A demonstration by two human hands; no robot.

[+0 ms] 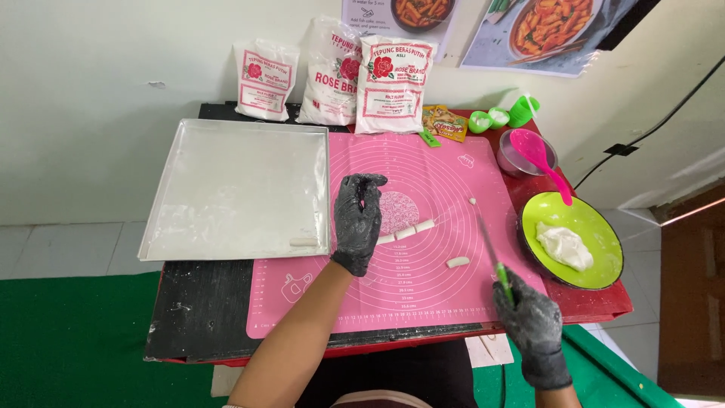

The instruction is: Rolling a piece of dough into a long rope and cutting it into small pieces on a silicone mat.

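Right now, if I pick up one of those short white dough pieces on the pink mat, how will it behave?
The dough pieces look soft and pale like the lump on the green plate, so one would probably squash or bend under a firm pinch. Being short cylinders, they may roll if nudged sideways. They seem small and light, and might stick to the gloved left hand.

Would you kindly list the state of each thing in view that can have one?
Left hand: gloved, fingers curled, above the pink mat.
Right hand: gloved, gripping a green-handled knife.
Dough roll: cut into short pieces.
Metal tray: floured, one dough piece inside.
Green plate: holds a dough lump.
Flour bags: upright against the wall.
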